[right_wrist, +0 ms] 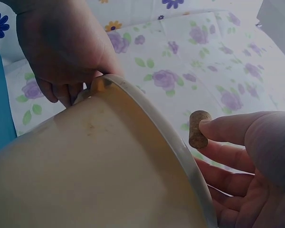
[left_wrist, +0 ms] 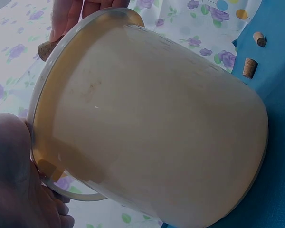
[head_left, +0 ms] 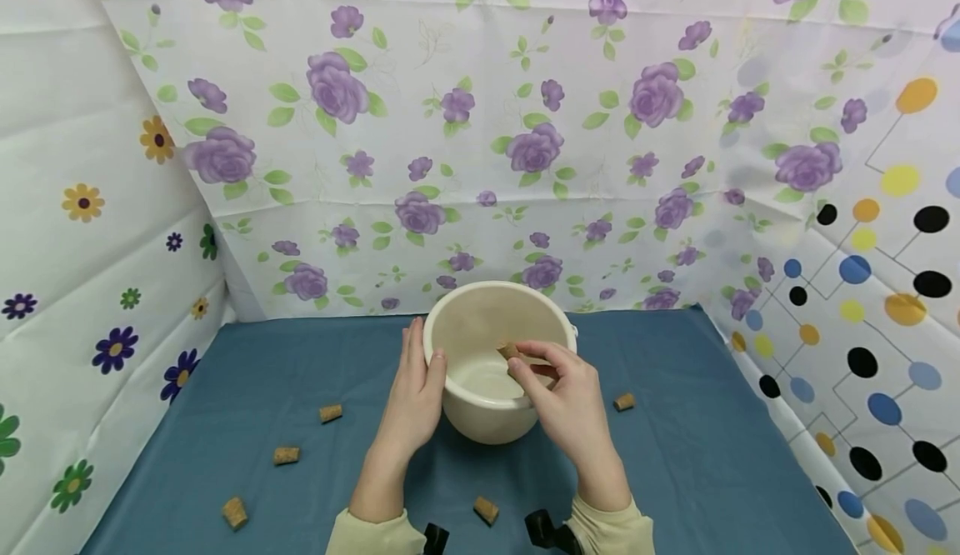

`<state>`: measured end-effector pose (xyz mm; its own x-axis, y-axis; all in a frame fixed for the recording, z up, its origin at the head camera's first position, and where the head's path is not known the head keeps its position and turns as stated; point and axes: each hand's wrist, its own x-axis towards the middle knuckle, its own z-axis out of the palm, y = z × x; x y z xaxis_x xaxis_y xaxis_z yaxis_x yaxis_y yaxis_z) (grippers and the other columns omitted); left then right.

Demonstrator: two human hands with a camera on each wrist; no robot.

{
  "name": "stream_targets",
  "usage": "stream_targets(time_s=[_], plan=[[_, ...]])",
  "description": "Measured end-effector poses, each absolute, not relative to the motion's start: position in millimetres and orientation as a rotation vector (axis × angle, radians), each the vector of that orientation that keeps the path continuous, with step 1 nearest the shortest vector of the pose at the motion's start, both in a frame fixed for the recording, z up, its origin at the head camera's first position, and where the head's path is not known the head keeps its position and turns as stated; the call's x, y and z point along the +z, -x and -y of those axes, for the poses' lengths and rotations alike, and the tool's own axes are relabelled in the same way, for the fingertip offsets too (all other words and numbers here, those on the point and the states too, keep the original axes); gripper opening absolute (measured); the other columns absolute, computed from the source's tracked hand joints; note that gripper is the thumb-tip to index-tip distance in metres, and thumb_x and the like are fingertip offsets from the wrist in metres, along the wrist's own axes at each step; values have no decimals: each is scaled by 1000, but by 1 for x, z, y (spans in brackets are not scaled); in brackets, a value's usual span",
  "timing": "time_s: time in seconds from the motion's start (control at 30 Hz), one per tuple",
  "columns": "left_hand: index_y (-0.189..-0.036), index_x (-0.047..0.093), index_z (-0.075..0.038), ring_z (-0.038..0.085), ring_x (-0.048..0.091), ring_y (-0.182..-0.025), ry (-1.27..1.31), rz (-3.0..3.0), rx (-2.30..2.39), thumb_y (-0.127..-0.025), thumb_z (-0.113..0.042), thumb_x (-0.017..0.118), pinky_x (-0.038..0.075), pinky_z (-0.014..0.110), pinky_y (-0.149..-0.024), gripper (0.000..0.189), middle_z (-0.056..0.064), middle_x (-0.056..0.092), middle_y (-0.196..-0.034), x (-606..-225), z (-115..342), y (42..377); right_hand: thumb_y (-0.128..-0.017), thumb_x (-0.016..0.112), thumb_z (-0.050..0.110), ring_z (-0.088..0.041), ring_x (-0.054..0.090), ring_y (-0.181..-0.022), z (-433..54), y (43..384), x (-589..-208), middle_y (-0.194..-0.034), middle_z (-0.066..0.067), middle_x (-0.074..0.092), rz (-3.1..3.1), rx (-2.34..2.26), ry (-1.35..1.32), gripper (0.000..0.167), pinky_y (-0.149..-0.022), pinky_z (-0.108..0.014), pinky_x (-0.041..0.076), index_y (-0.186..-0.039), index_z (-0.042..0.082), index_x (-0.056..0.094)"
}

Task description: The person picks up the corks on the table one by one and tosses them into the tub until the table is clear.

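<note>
A cream plastic bucket [head_left: 487,423] stands upright on the blue cloth, its open top facing me. My left hand [head_left: 416,397] holds its left rim, thumb over the edge and fingers along the outer wall. Over the bucket's mouth, at the right front of the rim, my right hand [head_left: 572,397] pinches a short brown cork [right_wrist: 198,129] between thumb and index finger. Its other fingers spread near the rim [right_wrist: 178,147] in the right wrist view. Part of the bucket's inside is hidden behind this hand.
Three corks lie to the left, a near one [head_left: 235,513], a middle one [head_left: 286,456] and a farther one [head_left: 331,413]. Another cork [head_left: 486,511] sits in front of the bucket, and one more cork [head_left: 624,402] to its right. Patterned sheets [head_left: 450,163] enclose the blue cloth [head_left: 697,455].
</note>
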<state>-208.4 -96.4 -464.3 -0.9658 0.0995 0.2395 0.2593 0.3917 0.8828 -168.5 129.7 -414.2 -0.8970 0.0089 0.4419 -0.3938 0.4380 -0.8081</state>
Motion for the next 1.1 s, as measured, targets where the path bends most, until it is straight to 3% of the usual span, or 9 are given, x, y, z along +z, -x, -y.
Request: stream_targets(time_s=[0.17,0.4,0.5,0.83,1.1], plan=[[-174,1,-17,24,-8,-164,321,2488,-1629,-119,-38,37,9,64,-127,69,4,-1,-179,-464,96,209,-101,79,25,-19,77,-102,-128,170,-413,-123,2,75,2318,1429,-331,23,-77,-31,63,-123,18,80],[-174,1,-16,25,-7,-164,320,2498,-1621,-118,-41,37,9,65,-127,71,6,-2,-179,-464,96,208,-101,79,24,-19,76,-102,-127,174,-410,-121,2,76,2312,1406,-338,22,-87,-39,63,-122,17,81],[-174,1,-15,25,-7,-164,321,2498,-1620,-119,-37,38,9,64,-127,70,6,-2,-179,-464,95,208,-102,78,24,-20,77,-102,-126,174,-409,-121,2,76,2309,1393,-344,22,-86,-38,63,-123,17,80],[-174,1,-16,24,-7,-164,319,2500,-1613,-117,-49,34,9,64,-127,73,5,-1,-179,-465,96,209,-103,77,25,-19,77,-101,-126,172,-408,-121,4,75,2316,1364,-331,19,-86,-37,63,-121,20,81],[-174,0,-16,24,-8,-164,322,2498,-1620,-117,-50,34,9,64,-128,74,5,-2,-179,-465,96,208,-103,77,25,-18,76,-100,-127,172,-410,-119,4,75,2296,1365,-343,19,-84,-34,63,-120,20,81]])
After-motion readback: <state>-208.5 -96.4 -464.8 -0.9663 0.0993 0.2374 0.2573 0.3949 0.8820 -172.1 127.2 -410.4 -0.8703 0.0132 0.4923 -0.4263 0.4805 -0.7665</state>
